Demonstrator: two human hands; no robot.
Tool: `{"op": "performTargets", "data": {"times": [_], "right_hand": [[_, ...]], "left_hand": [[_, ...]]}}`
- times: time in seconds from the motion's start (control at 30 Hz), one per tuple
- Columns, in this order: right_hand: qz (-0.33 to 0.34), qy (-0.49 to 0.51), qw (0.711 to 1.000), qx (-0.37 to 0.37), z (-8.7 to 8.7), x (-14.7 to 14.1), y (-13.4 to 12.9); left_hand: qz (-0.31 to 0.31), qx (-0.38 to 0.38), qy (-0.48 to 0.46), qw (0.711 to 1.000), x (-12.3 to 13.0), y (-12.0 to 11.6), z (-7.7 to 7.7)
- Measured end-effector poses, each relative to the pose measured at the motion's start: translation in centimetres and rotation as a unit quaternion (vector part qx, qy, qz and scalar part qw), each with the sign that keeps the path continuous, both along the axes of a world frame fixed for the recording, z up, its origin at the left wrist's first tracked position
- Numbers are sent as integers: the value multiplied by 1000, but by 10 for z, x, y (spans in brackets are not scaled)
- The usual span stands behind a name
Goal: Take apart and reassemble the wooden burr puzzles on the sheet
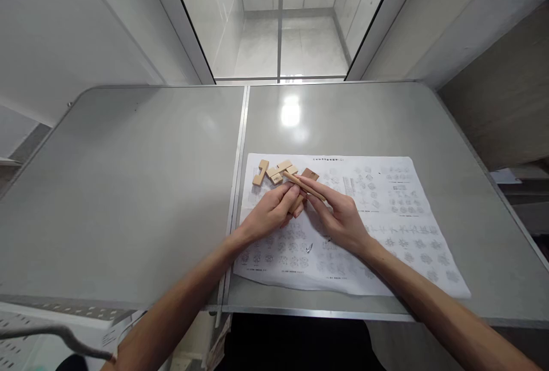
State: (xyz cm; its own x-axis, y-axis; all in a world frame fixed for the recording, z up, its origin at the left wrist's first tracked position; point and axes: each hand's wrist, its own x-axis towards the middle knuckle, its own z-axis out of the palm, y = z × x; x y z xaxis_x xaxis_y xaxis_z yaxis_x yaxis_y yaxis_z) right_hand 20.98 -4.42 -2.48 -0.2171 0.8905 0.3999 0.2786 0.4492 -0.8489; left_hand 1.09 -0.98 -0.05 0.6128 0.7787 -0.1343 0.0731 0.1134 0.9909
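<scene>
Paper sheet (381, 219): heading (328, 159) ends "(二)"; other print, marks on wooden blocks (277, 179) too small to read.

The bare left hand (271, 208) and bare right hand (343, 219) meet, fingers pinched, both forearms angled inward.

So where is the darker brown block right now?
In the head view, the darker brown block is by the top edge of the printed sheet, just beyond the right hand, to the right of the pale wooden pieces.
</scene>
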Motion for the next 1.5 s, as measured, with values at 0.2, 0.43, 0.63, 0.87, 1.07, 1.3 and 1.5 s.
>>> {"op": "performTargets", "data": {"times": [0.2, 0.43, 0.63, 0.87, 1.07, 1.3, 1.5], "right_hand": [[-13, 9, 1000, -6, 1, 0, 0], [-36, 4, 999, 10, 4, -2, 0], [-48, -11, 998, 28, 5, -2, -1], [-61, -31, 996, 62, 7, -1, -2], [-60, -35, 994, 88, 5, 0, 0], [-69, -55, 992, 88, 4, 2, 0], [-62, -52, 994, 73, 3, 3, 1]], "left_hand": [[-7, 23, 12, 1000, 0, -2, 1], [-12, 55, 27, 998, 1, -3, 4], [-15, 75, 43, 996, 1, -2, 5], [-20, 82, 59, 995, 2, -3, 7], [-25, 64, 48, 997, 2, -3, 8], [-17, 62, 69, 996, 2, -3, 7], [-12, 66, 75, 995, 2, -3, 8]]}}
